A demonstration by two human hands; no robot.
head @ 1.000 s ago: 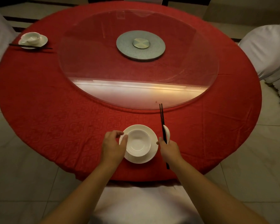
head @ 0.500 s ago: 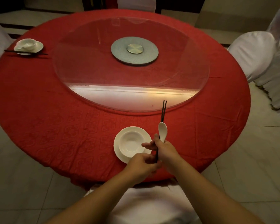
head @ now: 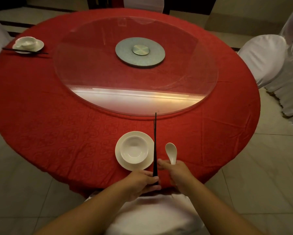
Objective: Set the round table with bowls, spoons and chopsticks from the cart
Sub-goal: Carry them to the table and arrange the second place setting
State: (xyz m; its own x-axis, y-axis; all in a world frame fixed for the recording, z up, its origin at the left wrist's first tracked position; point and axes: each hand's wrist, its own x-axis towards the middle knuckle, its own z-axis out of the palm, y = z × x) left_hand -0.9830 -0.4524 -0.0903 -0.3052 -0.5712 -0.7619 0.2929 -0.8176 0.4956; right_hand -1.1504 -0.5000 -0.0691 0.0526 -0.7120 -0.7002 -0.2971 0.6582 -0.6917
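A white bowl (head: pixel 134 149) sits on a white saucer (head: pixel 120 160) near the front edge of the round table with its red cloth (head: pixel 57 133). My left hand (head: pixel 140 183) grips the lower end of the black chopsticks (head: pixel 155 143), which point away from me just right of the saucer. My right hand (head: pixel 178 172) holds the handle of a white spoon (head: pixel 171 150), its scoop raised to the right of the chopsticks. A second setting stands at the far left: a bowl on a saucer (head: pixel 28 44) with chopsticks (head: pixel 24 51) laid in front of it.
A glass turntable (head: pixel 135 78) with a grey round hub (head: pixel 140 52) fills the table's middle. White-covered chairs stand at the right (head: pixel 267 58), at the far side (head: pixel 143 2) and directly below my arms (head: pixel 152 216). Tiled floor surrounds the table.
The chopsticks passed from my right hand to my left. My right hand moved right with the spoon alone, separating it from the chopsticks.
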